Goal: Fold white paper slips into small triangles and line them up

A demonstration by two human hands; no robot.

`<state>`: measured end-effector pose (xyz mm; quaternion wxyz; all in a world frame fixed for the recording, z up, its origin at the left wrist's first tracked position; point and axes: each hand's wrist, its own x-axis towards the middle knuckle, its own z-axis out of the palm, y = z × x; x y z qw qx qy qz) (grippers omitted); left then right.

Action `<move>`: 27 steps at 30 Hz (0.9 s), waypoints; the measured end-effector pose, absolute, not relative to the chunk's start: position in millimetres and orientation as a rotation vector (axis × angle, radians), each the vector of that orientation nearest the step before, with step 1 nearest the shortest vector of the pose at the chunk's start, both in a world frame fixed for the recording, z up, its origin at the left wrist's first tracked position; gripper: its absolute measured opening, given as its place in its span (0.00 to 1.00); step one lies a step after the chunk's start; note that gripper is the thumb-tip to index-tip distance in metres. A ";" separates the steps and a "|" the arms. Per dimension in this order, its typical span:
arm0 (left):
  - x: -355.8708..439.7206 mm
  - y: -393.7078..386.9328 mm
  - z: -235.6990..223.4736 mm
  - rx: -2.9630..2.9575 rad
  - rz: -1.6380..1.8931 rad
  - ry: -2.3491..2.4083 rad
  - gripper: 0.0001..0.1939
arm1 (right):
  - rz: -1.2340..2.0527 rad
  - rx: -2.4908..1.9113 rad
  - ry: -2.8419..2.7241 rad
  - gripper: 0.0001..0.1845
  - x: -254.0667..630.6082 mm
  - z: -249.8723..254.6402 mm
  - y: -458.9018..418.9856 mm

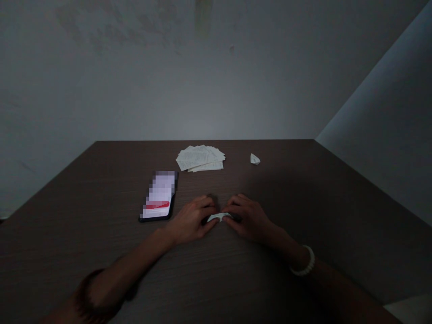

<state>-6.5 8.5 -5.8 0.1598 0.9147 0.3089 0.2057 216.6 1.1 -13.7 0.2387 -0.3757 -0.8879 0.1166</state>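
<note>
Between my two hands is a small strip of white paper [220, 217], narrow and creased, just above or on the dark table. My left hand [194, 218] pinches its left end between thumb and fingers. At the other end, my right hand [248, 218] grips the paper the same way. The fingertips cover both ends of the strip. To the left of my left hand lies a smartphone [158, 193] with its lit screen facing up, partly pixelated, with a red band near the bottom.
A fanned pile of printed paper slips [200, 158] lies toward the back of the brown table [101, 180]. Right of it sits a small folded piece of white paper [254, 159]. A stained wall [151, 90] rises behind the table, and another pale surface [381, 126] borders its right side.
</note>
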 end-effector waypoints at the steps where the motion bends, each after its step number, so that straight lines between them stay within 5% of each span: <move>1: -5.9 8.2 -5.8 2.593 0.595 0.880 0.08 | 0.341 -1.025 -2.421 0.04 216.1 -13.2 1.1; 27: -0.5 4.1 0.7 2.402 0.845 0.803 0.14 | 0.512 -0.859 -2.145 0.04 213.5 -19.3 1.9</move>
